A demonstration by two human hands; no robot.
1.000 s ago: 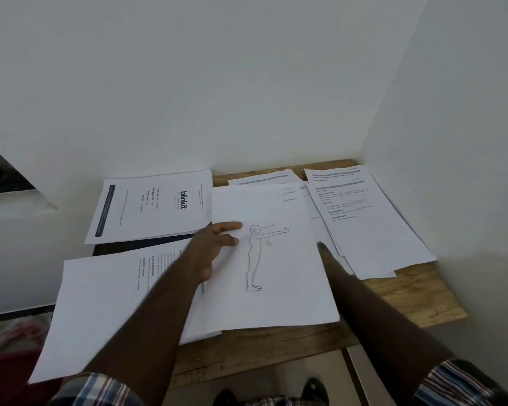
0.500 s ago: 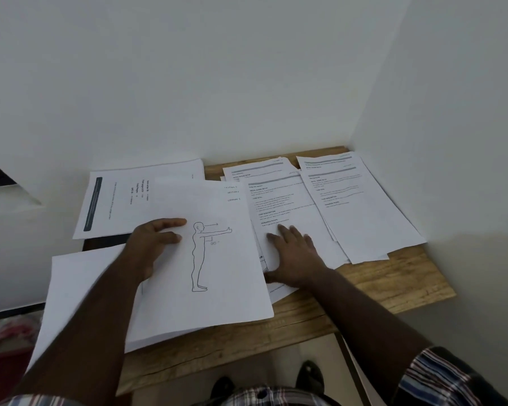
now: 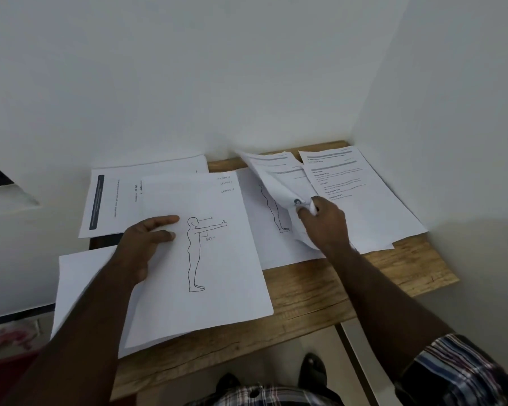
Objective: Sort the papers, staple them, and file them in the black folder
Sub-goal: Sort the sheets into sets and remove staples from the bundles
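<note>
Both bare forearms are extended from the near edge toward the far wall, with plaid sleeve cuffs seen at the near corners. The left hand [image 3: 143,244] is laid palm down, fingers straight and slightly spread, thumb pointed right, pressed flat on a sheet. The right hand [image 3: 324,222] is held farther and to the right, knuckles up, fingers curled and a lifted sheet corner pinched between thumb and fingertips. The two hands are kept well apart.
</note>
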